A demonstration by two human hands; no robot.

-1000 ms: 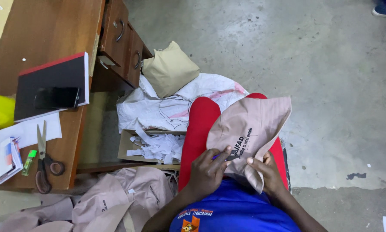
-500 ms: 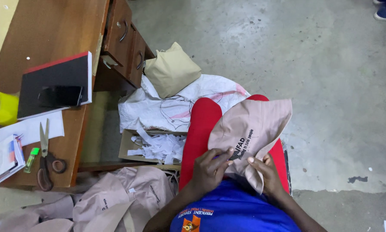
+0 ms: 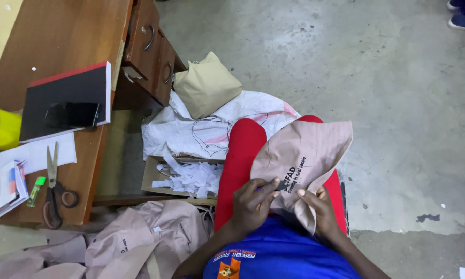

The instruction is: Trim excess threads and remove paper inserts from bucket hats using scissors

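Worktop [image 3: 62, 46], upper left of frame: book [image 3: 67, 101], scissors [image 3: 51, 188] lying within reach. Cloth [image 3: 305, 155], lower centre, spread over the red-clad lap for support. Left hand [image 3: 253, 204] closed, pinching the cloth's near edge; right hand [image 3: 320, 209] curled, gripping the same edge, keeping it taut.

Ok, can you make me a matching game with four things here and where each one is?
Things:
1. scissors
2. phone
3. paper scraps
4. beige cloth

Places:
A. in the cardboard box on the floor
B. in both hands, over the red lap
C. on the black book
D. on the desk, beside a green lighter

Pairs: 1-D, 2-C, 3-A, 4-B
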